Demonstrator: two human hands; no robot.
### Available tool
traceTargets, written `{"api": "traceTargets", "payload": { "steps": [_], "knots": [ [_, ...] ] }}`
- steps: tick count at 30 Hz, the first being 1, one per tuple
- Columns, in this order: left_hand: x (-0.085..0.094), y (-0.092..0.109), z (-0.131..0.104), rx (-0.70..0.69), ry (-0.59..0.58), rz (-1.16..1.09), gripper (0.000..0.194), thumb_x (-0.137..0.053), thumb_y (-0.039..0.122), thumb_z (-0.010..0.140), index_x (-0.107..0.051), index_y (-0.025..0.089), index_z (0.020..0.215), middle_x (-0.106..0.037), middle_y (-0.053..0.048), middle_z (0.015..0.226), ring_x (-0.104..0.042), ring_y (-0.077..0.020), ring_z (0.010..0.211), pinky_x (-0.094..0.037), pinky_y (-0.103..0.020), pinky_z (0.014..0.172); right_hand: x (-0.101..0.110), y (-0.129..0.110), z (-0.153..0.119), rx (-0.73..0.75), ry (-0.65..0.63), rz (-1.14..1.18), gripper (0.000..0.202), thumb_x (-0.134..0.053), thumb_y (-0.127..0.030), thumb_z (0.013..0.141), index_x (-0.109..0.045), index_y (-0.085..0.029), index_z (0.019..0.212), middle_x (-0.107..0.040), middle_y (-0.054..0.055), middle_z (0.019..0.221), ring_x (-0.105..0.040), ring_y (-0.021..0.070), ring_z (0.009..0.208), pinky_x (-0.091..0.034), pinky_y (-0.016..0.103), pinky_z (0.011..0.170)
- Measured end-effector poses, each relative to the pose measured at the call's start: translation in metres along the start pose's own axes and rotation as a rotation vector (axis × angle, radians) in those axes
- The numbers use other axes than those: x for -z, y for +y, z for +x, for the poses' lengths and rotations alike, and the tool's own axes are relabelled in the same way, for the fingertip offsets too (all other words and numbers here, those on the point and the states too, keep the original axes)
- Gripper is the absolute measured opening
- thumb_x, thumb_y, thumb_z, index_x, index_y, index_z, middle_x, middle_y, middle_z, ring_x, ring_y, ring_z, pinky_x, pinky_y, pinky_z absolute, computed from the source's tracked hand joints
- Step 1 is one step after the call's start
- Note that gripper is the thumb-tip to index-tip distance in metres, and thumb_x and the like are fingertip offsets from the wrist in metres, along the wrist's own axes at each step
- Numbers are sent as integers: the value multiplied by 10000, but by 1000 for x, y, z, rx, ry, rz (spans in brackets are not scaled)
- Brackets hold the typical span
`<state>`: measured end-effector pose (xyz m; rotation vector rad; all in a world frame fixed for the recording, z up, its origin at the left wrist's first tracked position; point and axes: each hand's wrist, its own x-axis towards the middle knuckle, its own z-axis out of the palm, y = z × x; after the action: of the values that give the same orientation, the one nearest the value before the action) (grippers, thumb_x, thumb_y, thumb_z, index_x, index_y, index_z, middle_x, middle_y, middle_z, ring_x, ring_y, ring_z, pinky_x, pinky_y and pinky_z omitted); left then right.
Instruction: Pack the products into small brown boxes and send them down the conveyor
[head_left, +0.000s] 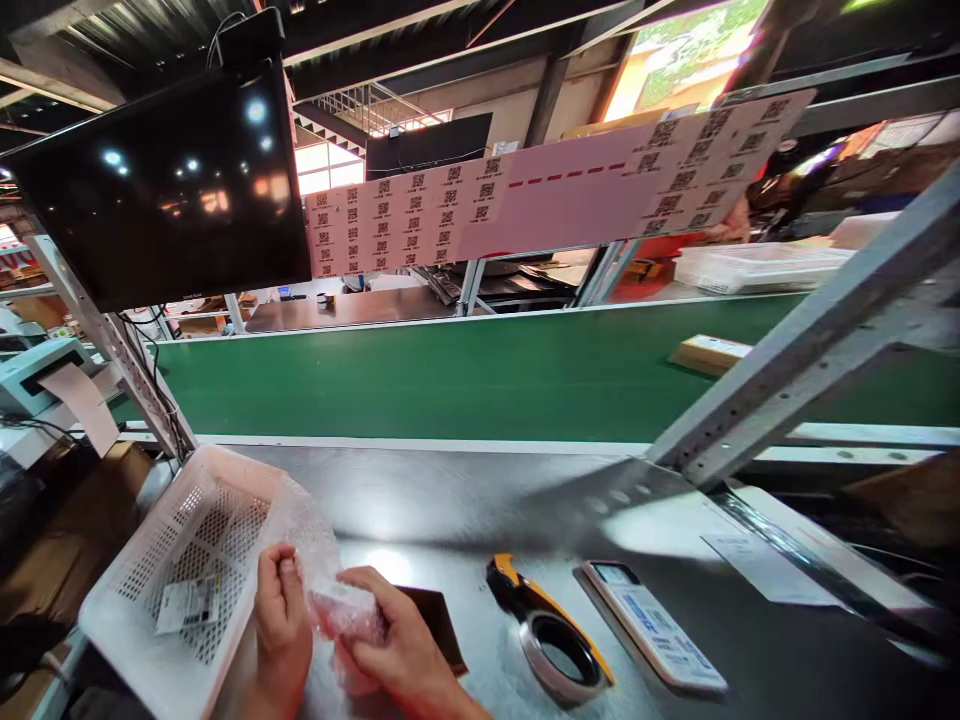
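Clear bubble wrap [300, 515] is spread between my two hands above the metal table, beside the white basket. My left hand [283, 620] has its fingers closed on the wrap's left side. A small pinkish item [352, 612], partly covered by the wrap, is gripped between the thumb and fingers of my right hand [401, 640]. Behind my right hand lies a dark brown flat piece [439, 620], partly hidden by it. To the right are a yellow and black tape dispenser [551, 635] with a roll and a phone-like device [652, 625] lying flat.
The white basket [97, 610] at the left holds a labelled packet [189, 603]. Beyond the metal table [465, 500] runs a green conveyor [420, 385] with a small carton [709, 354]. Metal posts stand left and right; a monitor [172, 190] hangs upper left.
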<state>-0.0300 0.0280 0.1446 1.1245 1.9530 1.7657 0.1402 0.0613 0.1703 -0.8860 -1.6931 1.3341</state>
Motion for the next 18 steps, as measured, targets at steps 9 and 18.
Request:
{"api": "traceTargets", "payload": {
  "steps": [9, 18],
  "knots": [
    [-15, 4, 1, -123, -29, 47, 578, -504, 753, 989, -689, 206, 956, -800, -129, 859, -784, -270, 793, -638, -374, 729, 6, -5, -2, 213, -99, -326, 733, -570, -27, 598, -732, -235, 1281, -687, 81, 1139, -691, 236, 1022, -584, 336, 884],
    [-23, 16, 3, -128, -211, 79, 464, -645, 682, 933, -705, 222, 941, -707, -32, 661, -659, -205, 587, -518, -298, 569, 12, -1, 0, 64, 259, -179, 412, -722, -254, 754, -770, -260, 1163, -775, 78, 1149, -754, 271, 994, -625, 333, 842]
  ]
}}
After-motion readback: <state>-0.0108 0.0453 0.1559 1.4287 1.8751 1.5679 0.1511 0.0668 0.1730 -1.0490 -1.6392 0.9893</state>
